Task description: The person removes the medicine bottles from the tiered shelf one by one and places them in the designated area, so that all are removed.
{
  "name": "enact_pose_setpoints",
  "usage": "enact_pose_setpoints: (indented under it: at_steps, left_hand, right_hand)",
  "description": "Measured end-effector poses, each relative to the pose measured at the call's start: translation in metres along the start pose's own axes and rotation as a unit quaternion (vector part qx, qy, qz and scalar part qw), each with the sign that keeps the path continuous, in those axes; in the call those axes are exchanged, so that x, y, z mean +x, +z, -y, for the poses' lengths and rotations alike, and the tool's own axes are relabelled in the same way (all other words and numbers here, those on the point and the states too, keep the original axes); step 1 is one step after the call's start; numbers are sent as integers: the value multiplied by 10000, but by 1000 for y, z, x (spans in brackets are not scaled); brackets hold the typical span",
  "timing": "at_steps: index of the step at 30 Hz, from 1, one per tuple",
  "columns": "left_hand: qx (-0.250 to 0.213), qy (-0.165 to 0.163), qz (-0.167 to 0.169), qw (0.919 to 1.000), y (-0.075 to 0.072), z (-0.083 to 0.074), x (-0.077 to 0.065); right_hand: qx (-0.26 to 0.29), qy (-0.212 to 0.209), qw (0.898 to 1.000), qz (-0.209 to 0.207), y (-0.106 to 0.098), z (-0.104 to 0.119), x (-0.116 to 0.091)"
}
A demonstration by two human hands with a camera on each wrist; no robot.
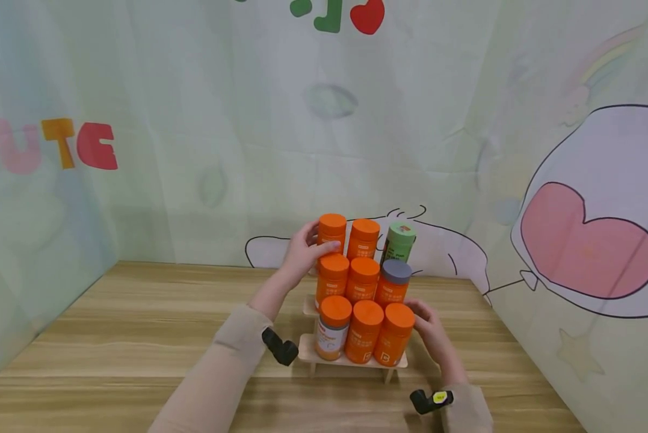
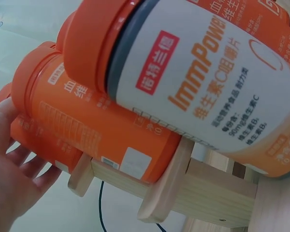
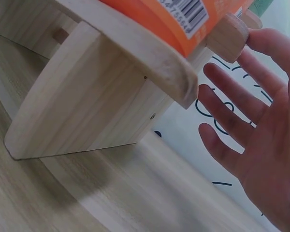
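A tiered wooden shelf [image 1: 306, 347] bears three rows of lidded supplement bottles, mostly orange. My left hand [image 1: 298, 255] grips the back row's left orange bottle [image 1: 331, 225], thumb across its front and fingers along its outer side. In the left wrist view, those fingers [image 2: 31, 166] curve round the bottle's side, partly hidden behind it. At the shelf's right side is my right hand [image 1: 434, 337], fingers spread and holding nothing. One fingertip is right at the end of a shelf tier [image 3: 228, 38] in the right wrist view.
A green bottle [image 1: 398, 248] stands at the back right, with a grey-lidded orange bottle [image 1: 393, 287] before it. The front-left bottle [image 1: 331, 341] has a white label. The shelf stands on a wood-grain table [image 1: 156, 325], near a printed curtain [image 1: 204, 150] behind.
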State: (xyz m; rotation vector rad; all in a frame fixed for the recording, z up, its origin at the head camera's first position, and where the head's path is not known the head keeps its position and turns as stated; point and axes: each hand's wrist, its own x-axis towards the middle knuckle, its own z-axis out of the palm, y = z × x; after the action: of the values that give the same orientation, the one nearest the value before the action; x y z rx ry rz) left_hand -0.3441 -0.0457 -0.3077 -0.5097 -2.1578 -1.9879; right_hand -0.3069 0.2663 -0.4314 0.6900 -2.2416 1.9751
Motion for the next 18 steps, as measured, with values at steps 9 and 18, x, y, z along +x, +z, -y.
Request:
enact_pose_setpoints:
  at_steps: [9, 18]
  left_hand:
    - [-260, 278, -925, 9950, -14, -4, -12]
    - [-559, 589, -1685, 9824, -32, -2, -33]
  right_hand:
    - [109, 37, 9999, 52, 0, -1, 1]
    - [73, 206, 9998, -34, 0, 0, -1]
